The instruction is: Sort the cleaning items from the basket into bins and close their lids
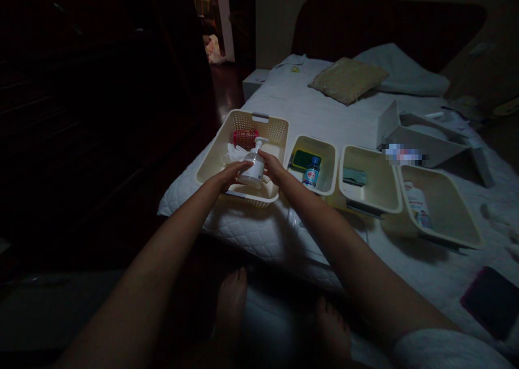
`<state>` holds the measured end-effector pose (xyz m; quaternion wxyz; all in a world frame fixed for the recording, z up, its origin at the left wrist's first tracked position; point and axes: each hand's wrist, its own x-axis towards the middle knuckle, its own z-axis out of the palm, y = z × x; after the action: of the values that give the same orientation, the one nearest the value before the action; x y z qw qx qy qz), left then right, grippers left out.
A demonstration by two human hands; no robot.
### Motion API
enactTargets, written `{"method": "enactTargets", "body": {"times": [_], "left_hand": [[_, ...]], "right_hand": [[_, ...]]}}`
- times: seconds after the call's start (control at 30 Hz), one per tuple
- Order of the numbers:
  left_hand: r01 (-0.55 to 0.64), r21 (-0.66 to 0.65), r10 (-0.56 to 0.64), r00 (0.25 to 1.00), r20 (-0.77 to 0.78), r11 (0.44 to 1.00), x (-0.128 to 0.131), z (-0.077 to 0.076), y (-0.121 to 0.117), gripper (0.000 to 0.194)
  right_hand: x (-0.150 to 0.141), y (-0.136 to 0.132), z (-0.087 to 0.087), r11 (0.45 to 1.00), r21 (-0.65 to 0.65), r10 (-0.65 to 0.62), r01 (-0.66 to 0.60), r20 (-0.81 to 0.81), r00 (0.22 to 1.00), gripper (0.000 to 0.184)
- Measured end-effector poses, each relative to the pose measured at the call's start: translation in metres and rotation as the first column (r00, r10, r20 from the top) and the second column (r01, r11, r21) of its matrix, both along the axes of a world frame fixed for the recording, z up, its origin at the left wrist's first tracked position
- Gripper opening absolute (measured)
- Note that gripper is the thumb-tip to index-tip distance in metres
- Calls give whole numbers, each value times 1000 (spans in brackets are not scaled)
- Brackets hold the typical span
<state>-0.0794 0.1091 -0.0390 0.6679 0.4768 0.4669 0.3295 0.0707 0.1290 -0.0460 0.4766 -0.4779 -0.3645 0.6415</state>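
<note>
Both hands hold a clear pump bottle (253,170) with a white pump head and a pale label, above the large perforated basket (206,158). My left hand (234,175) grips its left side, fingers closed around it. From the right, my right hand (271,165) is closed on the bottle too, near its shoulder. Inside the basket lie a red item with a mesh-like pattern (245,138) and a crumpled white piece (235,153), partly hidden behind the bottle. To the right, a smaller bin (333,169) contains a blue-capped bottle (311,173) and a green-and-yellow sponge-like item (300,160).
Another bin (383,196) contains a folded greenish cloth (354,176). The rightmost bin (454,217) has a white bottle (416,200) in it. All stand on a quilted bed (243,234). A grey open box (430,145), a cushion (348,81) and a dark flat item (492,301) lie there too.
</note>
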Motion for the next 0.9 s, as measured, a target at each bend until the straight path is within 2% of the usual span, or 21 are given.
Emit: {"method": "enactTargets", "body": {"times": [0.2,0.43,0.6,0.77,0.9], "left_hand": [[51,-18,-51,998,23,999,2,0,-1,56],[39,52,-31,990,-137,998,5,1,-4,54],[7,172,56,933,-357,985,8,-1,-2,61],[-49,337,193,893,-407,940,9,-8,4,69],[-53,375,224,874,-432,926,8,-8,4,69]], "right_hand": [[0,-1,1,999,-3,-52,52,23,998,22],[2,3,-2,994,34,-106,103,131,986,21],[2,10,-9,968,79,-248,237,197,948,25],[2,12,-14,943,98,-331,317,194,924,31],[1,10,-13,943,119,-329,311,184,926,35]]}}
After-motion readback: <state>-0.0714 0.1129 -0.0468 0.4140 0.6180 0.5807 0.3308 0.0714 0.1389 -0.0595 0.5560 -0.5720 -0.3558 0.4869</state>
